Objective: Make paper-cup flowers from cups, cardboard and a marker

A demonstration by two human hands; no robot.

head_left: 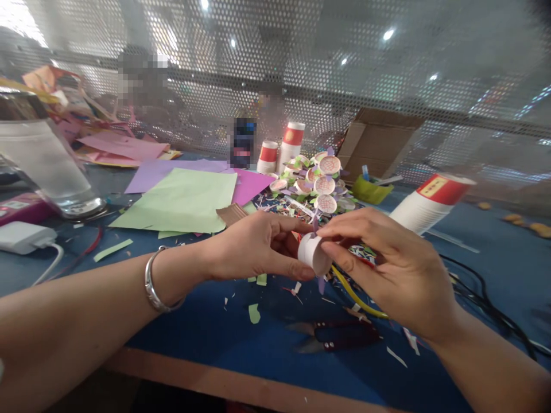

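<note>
Near the middle, my left hand (262,244) grips a small white paper cup piece (310,252) between thumb and fingers. My right hand (383,264) pinches the rim of the same piece from the other side. Purple paper bits stick out above and below it. Just behind it is a pile of small round cup pieces (324,184) with patterned faces and green and purple paper. Dark-handled snips (340,335) lie on the blue table below my hands.
Green paper (185,201) and purple sheets lie left of centre. Stacked cups (434,201) lean at right, beside black cables (477,292). A water bottle (51,160) and white charger (26,237) are at left. Cardboard (379,140) stands behind; scraps litter the table (193,327).
</note>
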